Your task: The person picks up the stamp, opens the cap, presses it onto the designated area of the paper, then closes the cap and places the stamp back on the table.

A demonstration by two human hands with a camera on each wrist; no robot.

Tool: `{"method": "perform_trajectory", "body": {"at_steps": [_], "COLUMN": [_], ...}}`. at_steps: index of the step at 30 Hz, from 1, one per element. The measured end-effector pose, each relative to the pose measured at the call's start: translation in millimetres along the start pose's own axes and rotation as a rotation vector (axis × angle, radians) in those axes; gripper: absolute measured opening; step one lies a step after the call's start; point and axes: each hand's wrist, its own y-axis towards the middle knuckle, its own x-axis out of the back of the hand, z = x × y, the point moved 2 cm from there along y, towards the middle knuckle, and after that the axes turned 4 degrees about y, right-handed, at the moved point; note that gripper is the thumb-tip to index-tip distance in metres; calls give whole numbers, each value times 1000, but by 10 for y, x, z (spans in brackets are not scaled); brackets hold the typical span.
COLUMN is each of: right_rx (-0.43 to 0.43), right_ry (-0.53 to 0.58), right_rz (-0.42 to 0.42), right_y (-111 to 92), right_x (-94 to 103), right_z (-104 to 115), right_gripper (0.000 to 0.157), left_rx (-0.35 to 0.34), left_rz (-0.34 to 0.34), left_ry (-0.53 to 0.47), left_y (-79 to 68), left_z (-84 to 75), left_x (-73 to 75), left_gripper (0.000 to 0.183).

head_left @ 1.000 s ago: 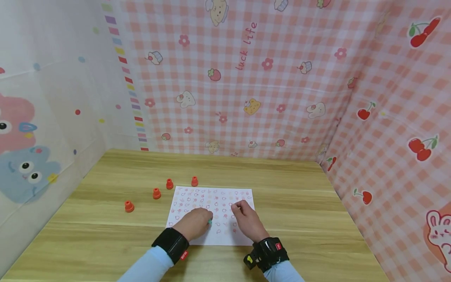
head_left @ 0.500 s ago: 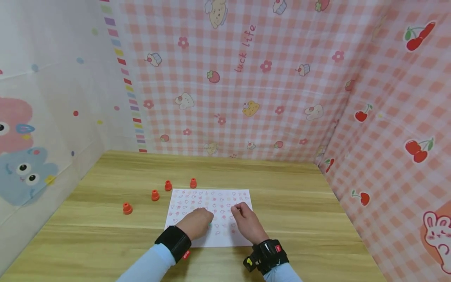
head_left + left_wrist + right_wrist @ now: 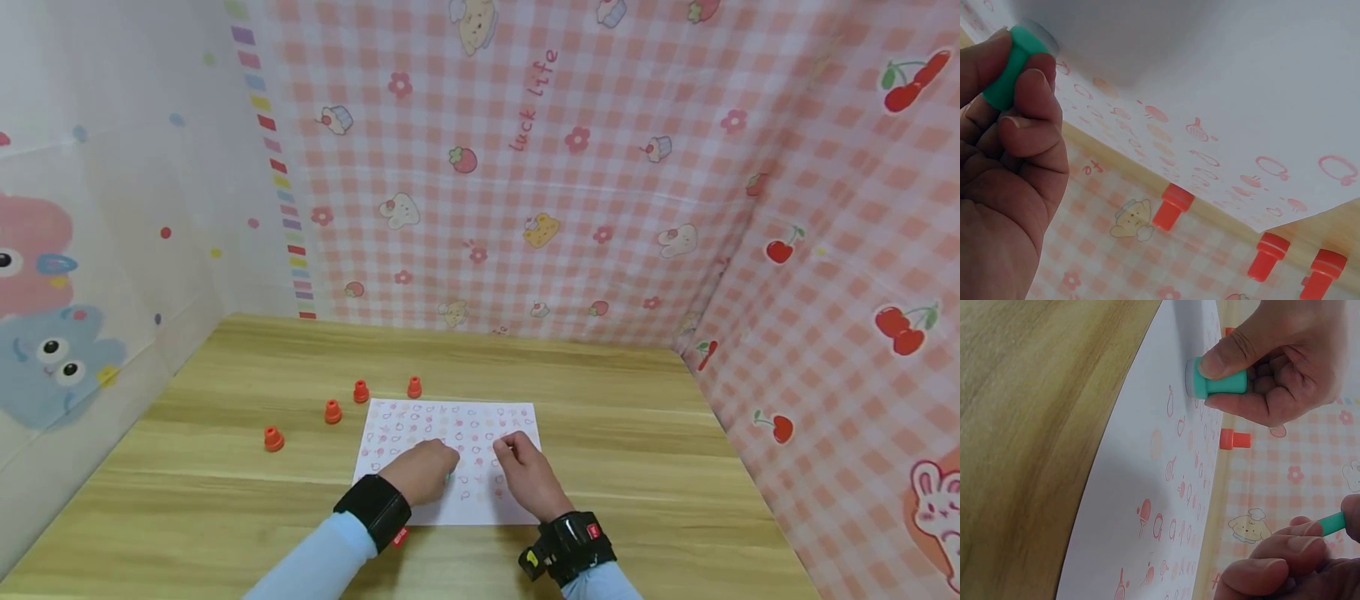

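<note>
A green stamp [image 3: 1230, 382] with a pale round base is pinched between the thumb and fingers of my left hand [image 3: 422, 472]. Its base is right at the surface of a white paper sheet [image 3: 480, 510], low over the middle. Rows of small red and orange prints of fruit and other shapes cover much of the sheet. My right hand [image 3: 531, 477], curled above the sheet's right side, holds a small green piece [image 3: 1333, 524] between thumb and fingers; most of it is hidden by the hand.
Beyond the sheet's far edge stands a red stamp [image 3: 415, 387], with another red stamp [image 3: 361, 391] to its left. More red pieces [image 3: 273, 438] stand further left on the wooden table [image 3: 645, 417]. Patterned cloth walls [image 3: 487, 192] enclose the back and sides.
My left hand has shifted slightly right over the sheet with the green stamp. The right hand has stayed nearly in place, and the head view has moved a little.
</note>
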Motion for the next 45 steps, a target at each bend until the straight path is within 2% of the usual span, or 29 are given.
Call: {"method": "perform_trajectory", "body": {"at_steps": [6, 10, 22, 33, 40, 45], "right_rx": [-1, -6, -8, 2, -4, -14], "right_ry": [15, 14, 28, 12, 14, 4], "right_rz": [0, -4, 0, -3, 1, 0], "right_y": [-30, -45, -43, -24, -26, -46], "right_x": [17, 20, 7, 16, 26, 23], "right_z": [16, 24, 20, 29, 44, 36], "right_gripper": [34, 33, 29, 31, 30, 32], "left_rx": [-13, -20, 11, -6, -20, 1], "left_rz": [9, 16, 16, 43, -16, -7], "left_ry": [27, 34, -3, -90, -13, 10], "left_y": [-15, -33, -59, -7, -31, -57], "left_z": [-39, -44, -27, 36, -18, -17], "left_x": [24, 24, -15, 36, 25, -5], "left_gripper": [9, 9, 13, 8, 9, 11]}}
